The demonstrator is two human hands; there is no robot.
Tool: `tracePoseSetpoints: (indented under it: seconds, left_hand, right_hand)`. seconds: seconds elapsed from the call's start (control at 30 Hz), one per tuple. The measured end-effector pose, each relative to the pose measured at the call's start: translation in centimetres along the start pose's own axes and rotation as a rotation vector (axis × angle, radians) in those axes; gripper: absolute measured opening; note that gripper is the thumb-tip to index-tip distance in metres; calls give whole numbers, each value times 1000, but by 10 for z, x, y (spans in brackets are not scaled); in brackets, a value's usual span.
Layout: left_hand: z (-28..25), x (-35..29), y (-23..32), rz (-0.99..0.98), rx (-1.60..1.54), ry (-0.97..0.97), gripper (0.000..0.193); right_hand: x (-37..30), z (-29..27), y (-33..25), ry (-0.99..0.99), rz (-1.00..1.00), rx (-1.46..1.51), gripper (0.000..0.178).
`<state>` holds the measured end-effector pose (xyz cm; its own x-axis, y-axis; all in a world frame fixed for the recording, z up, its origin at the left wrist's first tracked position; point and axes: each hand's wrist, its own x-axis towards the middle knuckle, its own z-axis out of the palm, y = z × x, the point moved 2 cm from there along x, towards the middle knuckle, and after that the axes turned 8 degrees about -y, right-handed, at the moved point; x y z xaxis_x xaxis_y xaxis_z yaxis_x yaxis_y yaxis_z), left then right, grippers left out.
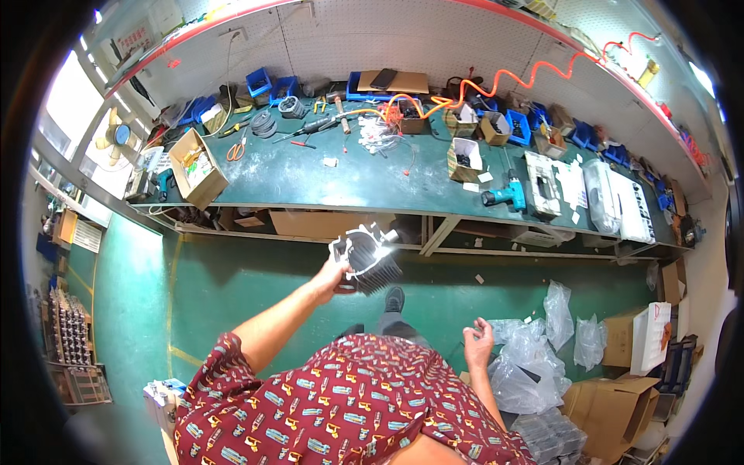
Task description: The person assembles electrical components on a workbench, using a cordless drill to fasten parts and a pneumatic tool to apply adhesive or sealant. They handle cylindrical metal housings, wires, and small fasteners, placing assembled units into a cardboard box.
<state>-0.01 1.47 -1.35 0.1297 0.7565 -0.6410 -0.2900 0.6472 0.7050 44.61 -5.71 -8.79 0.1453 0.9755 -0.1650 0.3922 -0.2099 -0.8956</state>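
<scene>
My left hand [333, 279] is closed round a silver metal housing with cooling fins [370, 260]. It holds the housing by its left rim, above the floor in front of the workbench. The round opening shows, with the fins on the lower right side and a bright glare on the right edge. My right hand [478, 341] hangs lower at the right, loosely curled with the fingers somewhat apart and nothing visible in it. Just beyond it lie clear plastic bags [531, 364] on the floor.
The green-topped workbench [302, 174] carries an open cardboard box [195, 167], orange scissors [237, 149], a teal cordless drill [506, 194], a hammer [342, 115] and blue bins [518, 128]. An orange coiled air hose [535, 74] hangs above. Cardboard boxes [608, 411] stand at lower right.
</scene>
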Motion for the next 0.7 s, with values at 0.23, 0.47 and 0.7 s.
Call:
tracePoseSetpoints:
  seconds: [0.23, 0.47, 0.7]
  left_hand:
    - [-58, 106, 143, 126, 164, 143, 67]
    - [-118, 225, 216, 97, 289, 62, 73]
    - [-144, 276, 262, 13, 408, -138, 80]
  right_hand:
    - [194, 80, -98, -278, -111, 86, 40]
    - [340, 250, -261, -521, -249, 47, 66]
    - [386, 364, -248, -568, -39, 69, 76]
